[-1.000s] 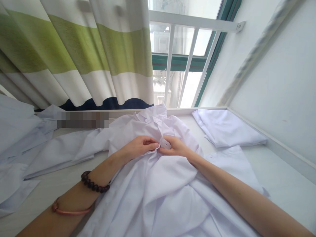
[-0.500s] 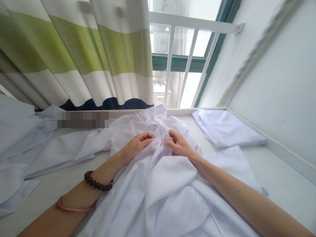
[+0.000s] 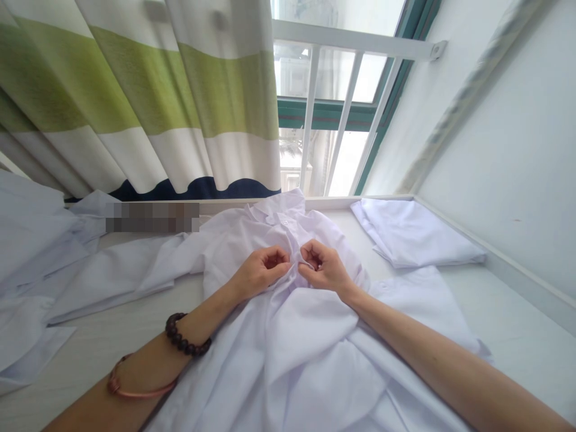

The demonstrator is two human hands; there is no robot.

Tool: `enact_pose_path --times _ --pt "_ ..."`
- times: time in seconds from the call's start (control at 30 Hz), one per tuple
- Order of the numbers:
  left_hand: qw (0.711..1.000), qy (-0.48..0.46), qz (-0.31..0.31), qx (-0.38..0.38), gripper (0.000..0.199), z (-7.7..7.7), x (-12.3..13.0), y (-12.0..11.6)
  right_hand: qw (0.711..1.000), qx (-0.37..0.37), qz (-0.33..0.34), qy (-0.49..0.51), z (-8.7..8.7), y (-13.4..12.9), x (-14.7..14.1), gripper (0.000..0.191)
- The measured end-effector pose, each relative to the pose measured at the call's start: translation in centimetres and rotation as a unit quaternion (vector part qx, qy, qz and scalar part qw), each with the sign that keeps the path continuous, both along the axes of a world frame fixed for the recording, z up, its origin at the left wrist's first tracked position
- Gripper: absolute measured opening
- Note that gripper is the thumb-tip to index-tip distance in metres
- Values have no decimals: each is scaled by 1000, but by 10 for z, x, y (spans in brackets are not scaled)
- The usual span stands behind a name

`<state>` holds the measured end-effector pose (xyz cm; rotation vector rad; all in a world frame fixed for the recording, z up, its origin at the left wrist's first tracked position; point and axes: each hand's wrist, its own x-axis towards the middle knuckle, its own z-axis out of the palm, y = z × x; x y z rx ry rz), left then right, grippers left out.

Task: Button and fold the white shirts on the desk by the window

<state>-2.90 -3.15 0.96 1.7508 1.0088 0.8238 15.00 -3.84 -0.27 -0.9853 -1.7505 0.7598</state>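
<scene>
A white shirt lies spread in front of me, its collar at the far end and its lower part in loose folds. My left hand pinches the left side of the front opening between thumb and fingers. Close beside it, my right hand pinches the right edge of the same opening. The fingertips are a small gap apart over the middle of the shirt. A button shows just below the collar; any button between the fingers is too small to make out.
A folded white garment lies at the back right, and another white cloth sits nearer, partly beside my right forearm. More white garments are heaped at the left. Behind stand a striped curtain and a white railing before a window.
Both hands have moved slightly nearer to me along the shirt front. My left hand has also shifted right, so the two hands are closer together. The button below the collar now shows more clearly.
</scene>
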Motion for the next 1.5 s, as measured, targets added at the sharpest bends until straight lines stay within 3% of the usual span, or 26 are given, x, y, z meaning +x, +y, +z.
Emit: enact_pose_path --times 0.3,0.5,0.63,0.87,1.07,1.17,1.4,1.5 --pt "1000 25 -12 13 27 0 -1 -2 995 -65 69 10 0 0 1 16" --pt "999 -9 -10 -38 27 2 -2 0 993 -79 83 8 -2 1 2 16" --pt "996 -49 -27 -64 26 2 -3 1 996 -54 76 -6 -2 0 1 16" --pt "998 -24 -30 -51 29 0 -4 2 998 -17 43 -39 0 -1 -1 18" --pt "998 -34 -39 -47 25 0 -5 2 985 -124 116 -19 5 -5 6 20" --pt "997 -42 -41 -52 25 0 -4 1 982 -150 115 -2 7 -5 6 20" --pt "996 -61 -37 -60 25 2 -5 1 994 -72 78 38 6 -1 2 18" --pt "995 -66 -41 -59 24 3 -5 0 991 -99 79 51 4 0 2 17"
